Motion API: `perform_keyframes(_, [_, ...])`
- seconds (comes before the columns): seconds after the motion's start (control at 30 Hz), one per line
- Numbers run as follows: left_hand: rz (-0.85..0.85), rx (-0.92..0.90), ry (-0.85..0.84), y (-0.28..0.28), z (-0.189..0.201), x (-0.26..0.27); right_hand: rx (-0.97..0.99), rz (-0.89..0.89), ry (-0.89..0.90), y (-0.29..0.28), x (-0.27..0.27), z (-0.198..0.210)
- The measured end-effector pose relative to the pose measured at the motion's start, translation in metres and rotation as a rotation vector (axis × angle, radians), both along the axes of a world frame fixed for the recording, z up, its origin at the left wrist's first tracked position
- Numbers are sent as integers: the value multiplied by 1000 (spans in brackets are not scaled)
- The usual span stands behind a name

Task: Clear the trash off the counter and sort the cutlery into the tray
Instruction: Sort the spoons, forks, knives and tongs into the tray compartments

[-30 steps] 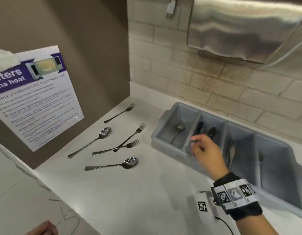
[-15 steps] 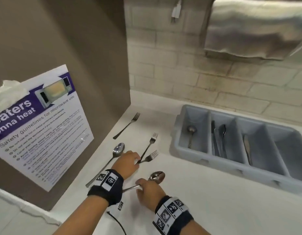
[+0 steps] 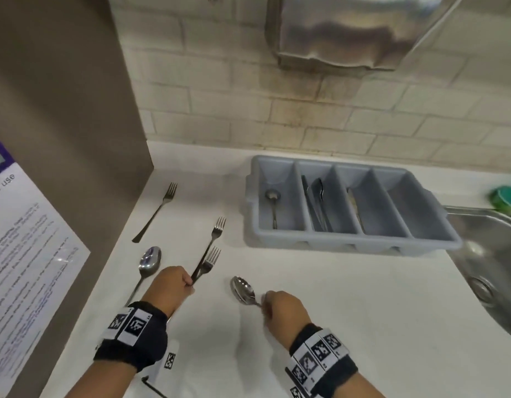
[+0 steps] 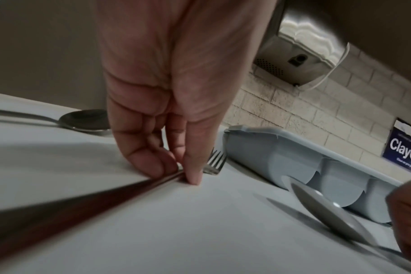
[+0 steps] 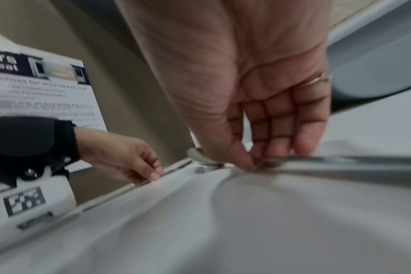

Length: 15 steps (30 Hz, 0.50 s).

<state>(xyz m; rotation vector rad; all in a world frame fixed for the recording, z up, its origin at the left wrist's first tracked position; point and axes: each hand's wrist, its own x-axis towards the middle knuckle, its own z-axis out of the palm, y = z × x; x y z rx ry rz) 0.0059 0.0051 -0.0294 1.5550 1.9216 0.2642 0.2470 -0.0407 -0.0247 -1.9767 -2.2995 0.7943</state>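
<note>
The place looks like a shared break-room kitchen in a workplace or institution. A printed white-and-purple microwave safety notice (image 3: 24, 254) hangs on the brown panel at the left of the frame. A stainless-steel wall dispenser (image 3: 349, 30) is mounted on the pale brick wall at upper right. A grey plastic four-compartment cutlery tray (image 3: 349, 239) sits on the white table (image 3: 363, 326), with a steel sink (image 3: 492, 268) at the right edge.

Kitchenette corner, pale brick and a brown side panel

White desk (image 3: 349, 311) runs up to a cream brick wall (image 3: 277, 116) with a steel dispenser (image 3: 349, 30) mounted on it; microwave poster (image 3: 24, 254) on the brown panel (image 3: 62, 110), steel sink (image 3: 495, 268) off right.
</note>
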Motion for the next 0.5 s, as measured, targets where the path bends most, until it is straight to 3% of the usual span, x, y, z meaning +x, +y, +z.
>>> perform_keyframes(0.1, [-34, -58, 97, 2, -4, 3, -15, -6, 164, -3, 21, 14])
perform_keyframes(0.2, [-61, -47, 167, 1, -11, 5, 25, 15, 338, 7, 31, 54])
perform_keyframes(0.3, [-45, -27, 174, 0, -11, 6, 220, -169, 574, 43, 32, 98])
perform_keyframes(0.4, [13, 14, 121, -1, -5, 5, 295, -314, 625, 105, 29, 120])
perform_keyframes(0.5, [64, 126, 24, -11, 4, 4, 140, -321, 541, 164, 14, 123])
